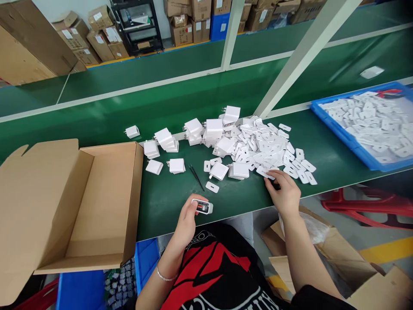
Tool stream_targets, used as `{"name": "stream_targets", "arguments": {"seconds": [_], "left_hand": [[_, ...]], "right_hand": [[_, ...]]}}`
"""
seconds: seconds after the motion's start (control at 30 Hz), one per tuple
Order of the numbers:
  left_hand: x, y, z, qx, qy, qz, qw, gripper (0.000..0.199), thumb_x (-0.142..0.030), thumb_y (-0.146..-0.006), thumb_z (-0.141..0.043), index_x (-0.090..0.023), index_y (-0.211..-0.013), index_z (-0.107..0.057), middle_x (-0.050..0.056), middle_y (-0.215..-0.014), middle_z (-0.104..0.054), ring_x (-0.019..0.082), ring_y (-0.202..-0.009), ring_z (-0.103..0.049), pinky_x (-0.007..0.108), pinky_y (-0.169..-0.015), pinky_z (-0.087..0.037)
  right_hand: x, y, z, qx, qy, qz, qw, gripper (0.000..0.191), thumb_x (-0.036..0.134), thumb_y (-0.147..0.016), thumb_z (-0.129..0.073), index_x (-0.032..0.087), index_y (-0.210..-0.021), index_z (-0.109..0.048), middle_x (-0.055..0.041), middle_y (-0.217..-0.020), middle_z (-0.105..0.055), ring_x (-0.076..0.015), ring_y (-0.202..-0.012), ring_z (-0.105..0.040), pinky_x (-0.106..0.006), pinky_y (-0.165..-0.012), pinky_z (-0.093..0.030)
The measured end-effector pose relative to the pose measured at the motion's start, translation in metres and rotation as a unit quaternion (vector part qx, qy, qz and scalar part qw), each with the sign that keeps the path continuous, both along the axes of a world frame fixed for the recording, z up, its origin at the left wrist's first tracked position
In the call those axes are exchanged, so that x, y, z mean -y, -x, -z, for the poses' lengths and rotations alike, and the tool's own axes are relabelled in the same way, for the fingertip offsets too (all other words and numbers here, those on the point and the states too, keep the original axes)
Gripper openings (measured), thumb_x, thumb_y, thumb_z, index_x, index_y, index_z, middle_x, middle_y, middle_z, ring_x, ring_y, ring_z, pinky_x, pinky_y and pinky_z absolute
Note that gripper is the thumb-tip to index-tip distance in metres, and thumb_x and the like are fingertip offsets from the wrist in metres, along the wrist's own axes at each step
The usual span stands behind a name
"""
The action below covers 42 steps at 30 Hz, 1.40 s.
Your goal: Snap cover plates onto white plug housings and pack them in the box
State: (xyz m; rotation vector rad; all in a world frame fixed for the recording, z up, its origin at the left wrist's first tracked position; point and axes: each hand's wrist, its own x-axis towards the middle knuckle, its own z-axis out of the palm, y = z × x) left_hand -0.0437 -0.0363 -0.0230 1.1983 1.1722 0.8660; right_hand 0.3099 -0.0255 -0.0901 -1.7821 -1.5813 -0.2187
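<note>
My left hand (pixel 186 220) is closed around a white charger housing (pixel 208 208), its open end turned up so that the parts inside show. At the near edge of a heap of small white slotted end covers (pixel 261 144), my right hand (pixel 286 194) pinches one end cover (pixel 263 172) between thumb and fingers. Several white plug chargers (pixel 214 129) stand stacked left of the heap, some with metal prongs showing. Black tweezers (pixel 196 177) lie on the green table (pixel 167 202), close to a single loose cover (pixel 212 187).
An open cardboard box (pixel 97 198) stands at the left. At the right is a blue tray (pixel 348 144) full of white covers. A white slanting post (pixel 300 56) rises behind the heap. Below are a blue bin (pixel 80 290), a red stool (pixel 364 204) and an opened carton (pixel 342 262).
</note>
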Motion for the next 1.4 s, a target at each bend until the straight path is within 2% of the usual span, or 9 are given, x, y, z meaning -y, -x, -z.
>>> {"name": "stream_targets", "arguments": {"seconds": [0.17, 0.33, 0.4, 0.5, 0.57, 0.77, 1.2, 1.3, 1.4], "left_hand": [[-0.002, 0.004, 0.007, 0.014, 0.000, -0.017, 1.000, 0.049, -0.054, -0.105, -0.031, -0.022, -0.096, -0.068, 0.005, -0.087, -0.067, 0.021, -0.076, -0.054, 0.033, -0.072, -0.040], [0.000, 0.004, 0.016, 0.011, -0.014, -0.040, 0.999, 0.063, -0.060, -0.107, -0.016, -0.023, -0.102, -0.067, 0.005, -0.093, -0.067, 0.022, -0.083, -0.056, 0.035, -0.078, -0.042], [0.002, 0.001, 0.016, 0.001, -0.039, -0.040, 0.998, 0.064, -0.060, -0.108, -0.014, -0.023, -0.106, -0.067, 0.006, -0.100, -0.067, 0.023, -0.090, -0.059, 0.036, -0.084, -0.044], [0.004, -0.003, 0.011, -0.041, -0.100, -0.026, 0.994, 0.063, -0.058, -0.109, -0.012, -0.024, -0.110, -0.065, 0.007, -0.108, -0.065, 0.024, -0.100, -0.061, 0.038, -0.091, -0.046], [0.005, -0.005, 0.004, -0.074, -0.126, -0.010, 0.989, 0.060, -0.055, -0.110, -0.012, -0.025, -0.113, -0.064, 0.007, -0.109, -0.063, 0.025, -0.103, -0.060, 0.038, -0.092, -0.046], [0.008, 0.000, -0.008, -0.125, -0.156, 0.011, 0.980, 0.049, -0.047, -0.112, -0.018, -0.025, -0.117, -0.061, 0.007, -0.112, -0.061, 0.025, -0.104, -0.060, 0.038, -0.092, -0.046], [0.005, 0.002, -0.006, -0.164, -0.161, -0.003, 0.973, 0.038, -0.044, -0.113, -0.028, -0.026, -0.118, -0.062, 0.007, -0.111, -0.062, 0.024, -0.103, -0.060, 0.037, -0.090, -0.046], [0.006, 0.001, -0.006, -0.145, -0.159, -0.009, 0.976, 0.038, -0.043, -0.113, -0.028, -0.026, -0.116, -0.062, 0.006, -0.110, -0.062, 0.023, -0.101, -0.061, 0.036, -0.089, -0.047], [0.008, -0.002, -0.006, -0.134, -0.160, -0.024, 0.978, 0.039, -0.043, -0.113, -0.028, -0.025, -0.116, -0.062, 0.006, -0.108, -0.062, 0.022, -0.098, -0.061, 0.035, -0.087, -0.048]], "right_hand": [[0.001, -0.001, -0.007, -0.002, -0.015, 0.011, 1.000, 0.022, 0.034, -0.099, -0.065, 0.019, -0.109, -0.076, -0.0127, -0.112, -0.075, -0.0203, -0.074, -0.062, -0.038, -0.074, -0.057], [0.027, 0.034, -0.049, -0.105, -0.100, 0.043, 0.989, 0.028, 0.030, -0.094, -0.072, 0.023, -0.120, -0.076, -0.0106, -0.102, -0.068, -0.0218, -0.073, -0.059, -0.044, -0.078, -0.057], [0.041, 0.067, -0.070, -0.160, -0.099, -0.034, 0.982, 0.034, 0.025, -0.092, -0.074, 0.028, -0.127, -0.074, -0.0093, -0.102, -0.066, -0.0241, -0.081, -0.063, -0.045, -0.081, -0.057], [0.050, 0.123, -0.091, -0.183, 0.026, -0.243, 0.952, 0.046, 0.016, -0.093, -0.070, 0.034, -0.136, -0.069, -0.0090, -0.113, -0.065, -0.0244, -0.093, -0.067, -0.042, -0.083, -0.059], [0.045, 0.151, -0.097, -0.182, 0.058, -0.324, 0.927, 0.050, 0.012, -0.095, -0.065, 0.035, -0.140, -0.066, -0.0079, -0.112, -0.066, -0.0238, -0.096, -0.069, -0.039, -0.081, -0.060], [0.026, 0.176, -0.099, -0.175, 0.074, -0.383, 0.904, 0.052, 0.010, -0.097, -0.059, 0.035, -0.142, -0.063, -0.0072, -0.111, -0.064, -0.0218, -0.096, -0.068, -0.036, -0.080, -0.061], [0.026, 0.178, -0.092, -0.210, 0.087, -0.381, 0.896, 0.053, 0.010, -0.098, -0.056, 0.036, -0.144, -0.061, -0.0072, -0.112, -0.057, -0.0211, -0.094, -0.065, -0.037, -0.080, -0.060], [0.024, 0.177, -0.087, -0.257, 0.115, -0.381, 0.881, 0.042, 0.020, -0.099, -0.063, 0.036, -0.138, -0.066, -0.0073, -0.116, -0.053, -0.0207, -0.096, -0.063, -0.038, -0.085, -0.058], [0.023, 0.180, -0.077, -0.368, 0.159, -0.341, 0.851, 0.042, 0.039, -0.101, -0.065, 0.032, -0.141, -0.062, -0.0066, -0.113, -0.053, -0.0207, -0.094, -0.060, -0.038, -0.086, -0.057]]}}
